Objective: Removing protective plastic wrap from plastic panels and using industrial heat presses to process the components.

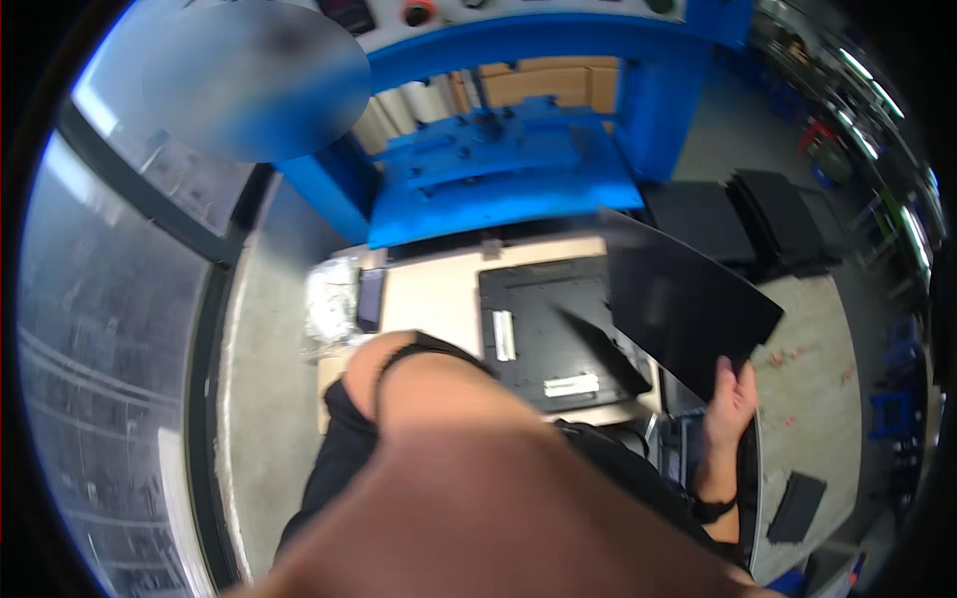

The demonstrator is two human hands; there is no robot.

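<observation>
My right hand [733,401] is closed on the lower right edge of a thin dark flat panel [688,304]. The panel is tilted and held up over the right side of a black flat tray-like plate [528,329]. Two white strips [503,336] lie on that plate, one upright at the left and one lying across near the front. A dark slanted shape crosses the plate's right part; whether it is a shadow or a separate piece I cannot tell. My left arm is bent up close in front of the camera, blurred and large, and its hand is out of sight.
A blue press frame with a wide blue platen [498,184] stands behind the pale work board [424,289]. Stacked black panels [698,224] sit at the right. Clear plastic bags [334,299] lie at the left. A small dark block [797,507] rests on the grey table [817,399].
</observation>
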